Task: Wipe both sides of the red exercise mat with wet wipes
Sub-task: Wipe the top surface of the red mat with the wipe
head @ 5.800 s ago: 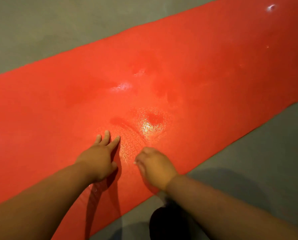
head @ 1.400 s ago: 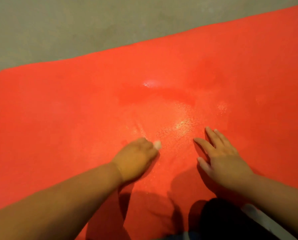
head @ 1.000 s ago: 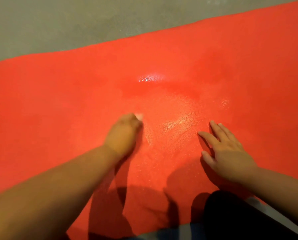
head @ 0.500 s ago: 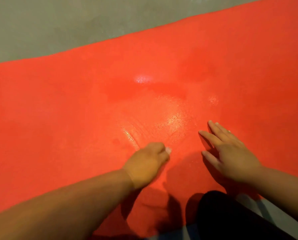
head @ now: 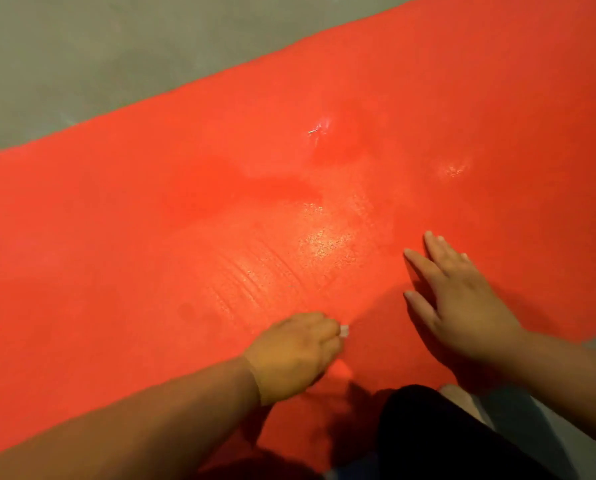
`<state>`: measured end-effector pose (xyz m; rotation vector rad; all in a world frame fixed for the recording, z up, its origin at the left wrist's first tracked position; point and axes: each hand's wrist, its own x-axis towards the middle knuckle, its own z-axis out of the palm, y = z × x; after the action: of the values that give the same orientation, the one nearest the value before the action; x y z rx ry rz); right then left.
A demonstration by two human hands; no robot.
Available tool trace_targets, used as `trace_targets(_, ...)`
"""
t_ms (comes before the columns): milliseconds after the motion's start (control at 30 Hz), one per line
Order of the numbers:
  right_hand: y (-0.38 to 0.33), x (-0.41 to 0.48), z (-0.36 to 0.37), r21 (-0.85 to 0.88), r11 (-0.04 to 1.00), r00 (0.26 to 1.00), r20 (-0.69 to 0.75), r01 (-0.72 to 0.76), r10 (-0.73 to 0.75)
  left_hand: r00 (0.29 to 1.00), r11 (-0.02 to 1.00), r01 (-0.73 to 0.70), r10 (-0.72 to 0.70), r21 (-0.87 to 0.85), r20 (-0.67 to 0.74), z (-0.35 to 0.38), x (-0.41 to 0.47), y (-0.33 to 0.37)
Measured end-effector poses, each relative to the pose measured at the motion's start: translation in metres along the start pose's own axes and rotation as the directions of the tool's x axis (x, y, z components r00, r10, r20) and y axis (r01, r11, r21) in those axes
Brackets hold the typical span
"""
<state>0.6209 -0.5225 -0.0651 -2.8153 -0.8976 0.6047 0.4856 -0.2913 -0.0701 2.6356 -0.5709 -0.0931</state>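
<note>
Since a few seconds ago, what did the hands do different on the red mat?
They swapped jobs: the left hand now grips the wet wipe, while the right hand lies flat. In the last second the left hand rubbed away, then pulled back toward the person. The right hand stayed pressed on the red exercise mat.

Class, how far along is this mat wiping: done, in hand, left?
Done: a glistening streaked patch on the red mat. In hand: the left hand grips a wet wipe there; the right hand rests flat. Left: the duller stretches, perhaps the underside.
</note>
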Motion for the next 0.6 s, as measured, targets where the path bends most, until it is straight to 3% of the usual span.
trace_targets(33, 0.000, 0.000, 0.001, 0.002, 1.000, 1.000, 0.002, 0.004, -0.004, 0.990, 0.992, -0.126, 0.124, 0.028, 0.070, -0.003, 0.003, -0.003)
trace_targets(67, 0.001, 0.000, 0.001, 0.006, 1.000, 1.000, 0.003, 0.007, -0.007, 0.984, 0.987, -0.158, 0.154, 0.039, 0.090, -0.008, 0.013, -0.015)
trace_targets(133, 0.005, -0.001, 0.001, 0.012, 1.000, 1.000, 0.003, 0.022, -0.022, 0.999, 0.991, -0.004, -0.003, 0.134, 0.055, -0.020, 0.048, -0.048)
trace_targets(167, 0.007, -0.001, 0.000, 0.015, 0.999, 0.999, 0.004, 0.037, -0.038, 0.994, 0.976, 0.107, -0.103, 0.191, -0.028, -0.025, 0.066, -0.069)
trace_targets(233, 0.012, -0.002, -0.001, 0.022, 0.998, 0.998, -0.001, 0.063, -0.063, 0.927, 0.911, 0.354, -0.311, 0.214, -0.210, -0.036, 0.091, -0.096)
trace_targets(300, 0.015, -0.002, -0.001, 0.033, 0.997, 0.997, -0.018, 0.070, -0.069, 0.887, 0.887, 0.433, -0.387, 0.161, -0.250, -0.029, 0.096, -0.077)
trace_targets(333, 0.016, -0.002, -0.001, 0.041, 0.997, 0.998, -0.027, 0.062, -0.060, 0.921, 0.921, 0.362, -0.331, 0.140, -0.207, -0.022, 0.093, -0.055)
trace_targets(400, 0.017, -0.004, 0.000, 0.054, 0.998, 0.998, -0.046, 0.043, -0.041, 0.997, 0.993, 0.070, -0.066, 0.093, -0.045, -0.005, 0.073, -0.016)
trace_targets(467, 0.019, -0.006, 0.002, 0.053, 0.997, 0.997, -0.062, 0.047, -0.043, 0.971, 0.978, -0.208, 0.207, -0.006, 0.117, -0.001, 0.061, -0.002)
trace_targets(533, 0.023, -0.008, 0.002, 0.044, 0.998, 0.997, -0.060, 0.051, -0.048, 0.911, 0.919, -0.392, 0.382, 0.035, 0.156, -0.007, 0.076, -0.021)
trace_targets(600, 0.030, -0.010, 0.000, 0.036, 0.998, 0.997, -0.055, 0.049, -0.046, 0.921, 0.907, -0.388, 0.373, 0.164, 0.114, -0.021, 0.107, -0.049)
